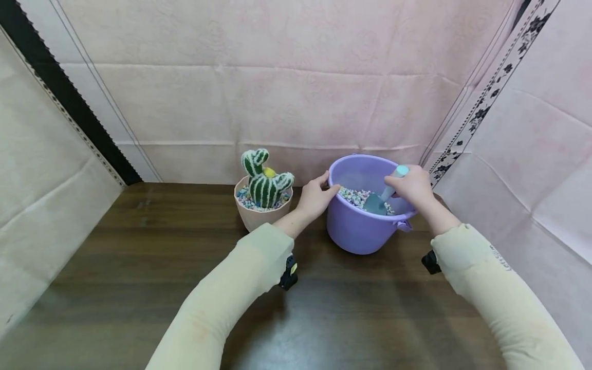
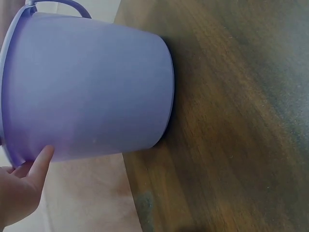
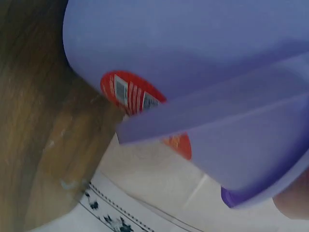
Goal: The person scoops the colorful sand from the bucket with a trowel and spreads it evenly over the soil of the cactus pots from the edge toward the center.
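Observation:
A purple bucket (image 1: pixel 356 231) stands upright on the wooden table, with small pale, multicoloured pebbles (image 1: pixel 353 197) inside. My left hand (image 1: pixel 316 198) holds its left rim; in the left wrist view the thumb of that hand (image 2: pixel 21 191) lies against the outer wall of the bucket (image 2: pixel 91 87). Over the right side of the bucket, my right hand (image 1: pixel 411 186) grips the light-blue handle of a small shovel (image 1: pixel 375 204), its teal blade down among the pebbles. The right wrist view shows mostly the bucket's outer wall (image 3: pixel 183 38), with a sliver of the hand at the right edge.
Left of the bucket, a knitted green cactus (image 1: pixel 265 191) with a yellow flower sits in a pale pink pot (image 1: pixel 252 218) of coloured pebbles. The bucket's handle (image 3: pixel 212 104) hangs across a red sticker (image 3: pixel 130 92). Pale cloth (image 1: pixel 277 103) hangs behind the wooden table (image 1: pixel 162 257).

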Action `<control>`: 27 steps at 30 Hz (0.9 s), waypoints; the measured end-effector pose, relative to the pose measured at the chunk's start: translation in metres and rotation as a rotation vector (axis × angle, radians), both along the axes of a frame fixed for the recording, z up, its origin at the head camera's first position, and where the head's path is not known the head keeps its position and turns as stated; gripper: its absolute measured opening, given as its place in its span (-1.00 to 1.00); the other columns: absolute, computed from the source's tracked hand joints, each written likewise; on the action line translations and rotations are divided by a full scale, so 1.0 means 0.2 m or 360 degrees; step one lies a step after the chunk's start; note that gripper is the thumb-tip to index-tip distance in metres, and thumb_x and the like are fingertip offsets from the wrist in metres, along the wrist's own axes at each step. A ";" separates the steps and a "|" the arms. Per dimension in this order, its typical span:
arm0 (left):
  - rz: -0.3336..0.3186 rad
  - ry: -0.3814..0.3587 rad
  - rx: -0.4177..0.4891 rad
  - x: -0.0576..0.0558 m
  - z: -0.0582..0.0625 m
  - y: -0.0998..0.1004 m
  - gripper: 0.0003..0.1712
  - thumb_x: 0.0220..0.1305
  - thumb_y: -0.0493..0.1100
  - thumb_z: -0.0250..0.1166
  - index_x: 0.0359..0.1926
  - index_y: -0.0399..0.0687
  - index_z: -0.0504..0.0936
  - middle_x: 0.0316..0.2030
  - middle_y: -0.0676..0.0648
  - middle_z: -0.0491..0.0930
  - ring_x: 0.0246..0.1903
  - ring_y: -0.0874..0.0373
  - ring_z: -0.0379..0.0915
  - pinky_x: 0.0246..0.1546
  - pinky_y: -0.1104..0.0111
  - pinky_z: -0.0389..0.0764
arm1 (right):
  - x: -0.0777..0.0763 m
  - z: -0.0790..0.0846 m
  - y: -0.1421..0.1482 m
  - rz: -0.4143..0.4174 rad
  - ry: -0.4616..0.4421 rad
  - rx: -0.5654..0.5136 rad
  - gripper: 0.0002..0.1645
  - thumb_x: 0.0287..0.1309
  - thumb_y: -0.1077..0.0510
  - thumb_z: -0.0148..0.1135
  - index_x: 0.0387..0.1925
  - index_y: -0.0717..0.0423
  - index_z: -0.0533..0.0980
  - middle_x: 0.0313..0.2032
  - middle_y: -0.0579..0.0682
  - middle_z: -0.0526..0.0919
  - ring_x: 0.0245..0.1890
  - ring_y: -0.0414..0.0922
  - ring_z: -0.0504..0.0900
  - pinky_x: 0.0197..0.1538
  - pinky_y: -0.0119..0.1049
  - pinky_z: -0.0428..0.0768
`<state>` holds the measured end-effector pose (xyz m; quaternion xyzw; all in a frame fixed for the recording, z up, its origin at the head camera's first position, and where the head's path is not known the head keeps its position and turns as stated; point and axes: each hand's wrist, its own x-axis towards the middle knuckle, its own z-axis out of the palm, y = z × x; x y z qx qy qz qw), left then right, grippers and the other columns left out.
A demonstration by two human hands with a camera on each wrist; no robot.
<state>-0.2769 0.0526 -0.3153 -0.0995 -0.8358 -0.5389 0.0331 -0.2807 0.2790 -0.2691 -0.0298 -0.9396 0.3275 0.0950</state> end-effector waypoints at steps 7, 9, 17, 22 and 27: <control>0.0010 -0.0080 0.0063 0.00 0.00 0.01 -0.33 0.28 -0.06 0.18 0.35 -0.16 0.23 0.25 -0.10 0.40 0.22 0.14 0.35 0.19 0.38 0.42 | 0.02 0.00 -0.01 -0.0058 -0.0025 -0.0374 -0.74 0.01 0.11 0.11 -0.32 0.24 0.46 -0.67 -0.23 0.54 -0.66 -0.19 0.67 -0.43 -0.41 0.64; 0.0021 -0.0073 0.0075 0.00 0.00 0.01 -0.34 0.28 -0.06 0.18 0.34 -0.14 0.24 0.25 -0.09 0.40 0.21 0.14 0.36 0.18 0.37 0.44 | 0.02 0.00 -0.02 -0.0082 -0.0033 -0.0564 -0.79 0.01 0.15 0.10 -0.33 0.22 0.43 -0.69 -0.25 0.52 -0.69 -0.22 0.66 -0.42 -0.36 0.67; 0.0021 -0.0136 0.0126 0.01 -0.01 0.01 -0.35 0.28 -0.06 0.18 0.35 -0.06 0.24 0.18 -0.11 0.48 0.05 0.12 0.52 -0.20 0.40 0.64 | -0.02 -0.03 -0.03 -0.0177 -0.0015 -0.1218 -0.90 0.02 0.30 0.06 -0.42 0.23 0.31 -0.69 -0.16 0.49 -0.74 -0.18 0.64 -0.47 -0.28 0.66; 0.0003 -0.0187 0.0159 0.01 0.00 0.01 -0.35 0.29 -0.07 0.16 0.37 -0.02 0.21 0.20 -0.11 0.46 0.08 0.08 0.50 -0.24 0.37 0.66 | -0.04 -0.02 -0.04 -0.0232 -0.0023 -0.1587 -0.86 0.03 0.33 0.07 -0.36 0.22 0.28 -0.58 -0.07 0.47 -0.66 -0.18 0.65 -0.44 -0.31 0.67; -0.0015 -0.0211 0.0164 0.02 0.01 0.01 -0.35 0.31 -0.06 0.14 0.38 0.01 0.19 0.22 -0.10 0.44 0.08 0.08 0.50 -0.21 0.34 0.66 | -0.04 0.01 -0.03 -0.0260 -0.0031 -0.1809 -0.85 0.05 0.35 0.06 -0.33 0.21 0.27 -0.52 -0.02 0.47 -0.60 -0.17 0.66 -0.41 -0.30 0.67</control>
